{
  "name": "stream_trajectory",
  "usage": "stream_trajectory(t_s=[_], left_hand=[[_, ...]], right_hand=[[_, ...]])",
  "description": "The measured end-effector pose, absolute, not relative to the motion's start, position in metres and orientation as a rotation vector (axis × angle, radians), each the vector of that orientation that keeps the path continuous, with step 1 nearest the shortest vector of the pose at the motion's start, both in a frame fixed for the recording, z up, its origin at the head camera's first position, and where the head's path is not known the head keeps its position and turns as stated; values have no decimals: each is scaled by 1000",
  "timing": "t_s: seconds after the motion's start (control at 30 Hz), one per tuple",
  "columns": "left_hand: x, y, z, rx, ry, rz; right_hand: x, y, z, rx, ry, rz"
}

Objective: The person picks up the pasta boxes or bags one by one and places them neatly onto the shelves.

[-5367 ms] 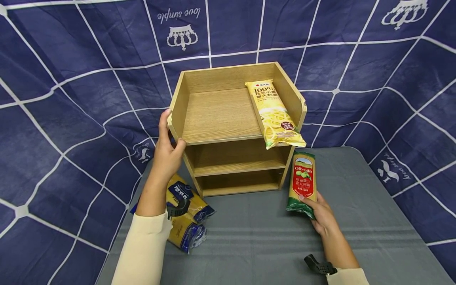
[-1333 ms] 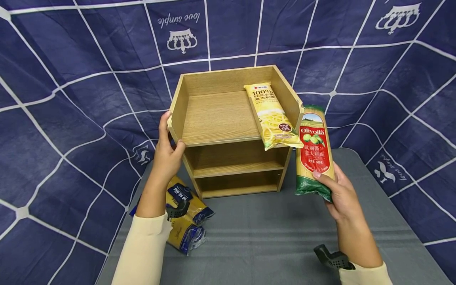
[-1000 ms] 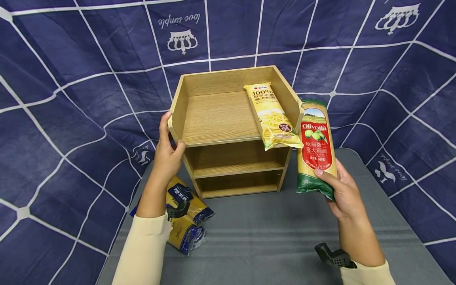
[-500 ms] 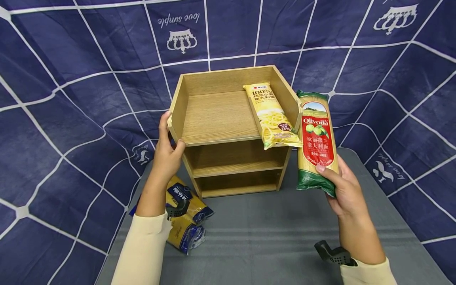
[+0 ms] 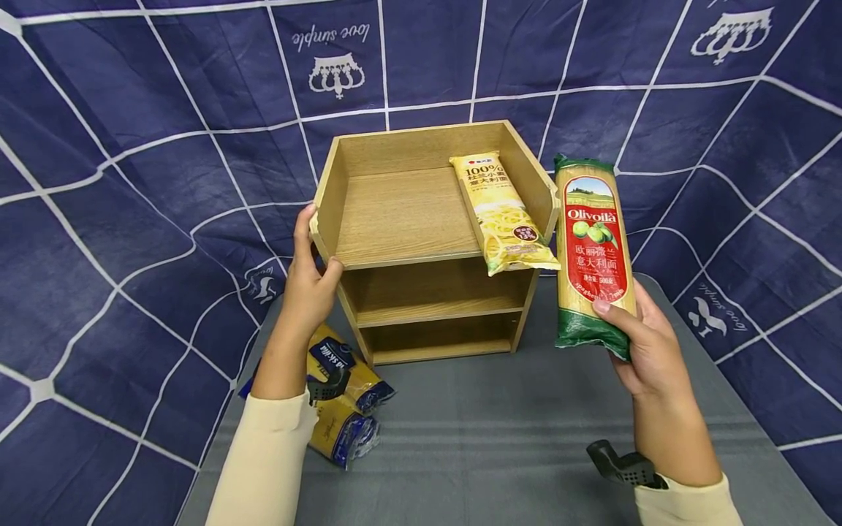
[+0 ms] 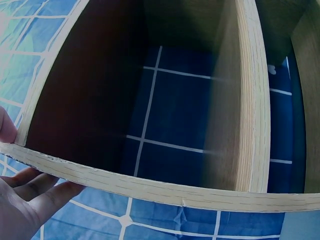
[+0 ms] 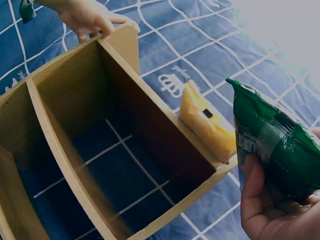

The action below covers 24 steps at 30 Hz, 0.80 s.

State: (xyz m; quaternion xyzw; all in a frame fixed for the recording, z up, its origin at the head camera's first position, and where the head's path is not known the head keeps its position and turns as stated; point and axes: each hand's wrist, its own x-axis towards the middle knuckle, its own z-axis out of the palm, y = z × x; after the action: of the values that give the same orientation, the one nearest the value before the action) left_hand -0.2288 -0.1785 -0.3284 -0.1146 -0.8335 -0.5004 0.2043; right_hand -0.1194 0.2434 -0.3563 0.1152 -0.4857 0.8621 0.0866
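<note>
Olivoila spaghetti packet (image 5: 594, 253), red and green, stands nearly upright in the air just right of the wooden shelf unit (image 5: 421, 241), level with its top tier and not touching it. Right hand (image 5: 647, 347) grips the packet at its lower green end, thumb across the front and fingers wrapped behind; in the right wrist view only the packet's green end (image 7: 280, 150) and the heel of the right hand (image 7: 270, 210) show, and the label is cut off. Left hand (image 5: 308, 281) holds the front left corner of the shelf unit's top tier, thumb on the front edge and fingers curled round the side wall, well apart from the held packet. In the left wrist view the fingers (image 6: 30, 192) lie under the pale board edge (image 6: 150, 185), with the thumb tip at the frame's left margin. Yellow pasta packet (image 5: 503, 213) lies along the right side of the top tier, its near end overhanging the front edge. Two blue-and-yellow packets (image 5: 345, 398) lie on the grey table (image 5: 500, 431) beneath the left forearm, which partly hides them; their lettering is hard to read. Black wrist mount (image 5: 621, 467) sits at the right cuff. The two lower shelf compartments are dark, and their depths cannot be made out.
</note>
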Motion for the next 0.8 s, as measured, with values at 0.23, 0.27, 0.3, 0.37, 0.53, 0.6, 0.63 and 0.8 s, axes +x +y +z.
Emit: stream_trajectory(t_s=[0.23,0.27,0.3,0.37,0.53,0.6,0.63,0.8], left_hand=[[-229,-179,-329,-322,-2316,-1389],[-229,-179,-329,-320,-2317,-1391],[-229,-179,-329,-319,-2319,-1394],[-230,-179,-329,-317,-2322,-1397],[-230,-178,-328,-317,-2328,-1401],[-229,-178,-327,-315,-2330,-1400],[-229,-178,-327,-314,-2330,-1399],[-229,-178,-328,-321,-2324,-1399]], right_hand=[[-119,245,-353,387,-1398,2580],[-119,245,-353,404,-1386,2588],[-120,246,-352,426,-1375,2596],[-120,246,-352,457,-1359,2609],[-121,245,-348,487,-1347,2609],[-121,245,-346,486,-1350,2600],[-121,245,-345,491,-1349,2599],[-122,245,-339,538,-1324,2611]])
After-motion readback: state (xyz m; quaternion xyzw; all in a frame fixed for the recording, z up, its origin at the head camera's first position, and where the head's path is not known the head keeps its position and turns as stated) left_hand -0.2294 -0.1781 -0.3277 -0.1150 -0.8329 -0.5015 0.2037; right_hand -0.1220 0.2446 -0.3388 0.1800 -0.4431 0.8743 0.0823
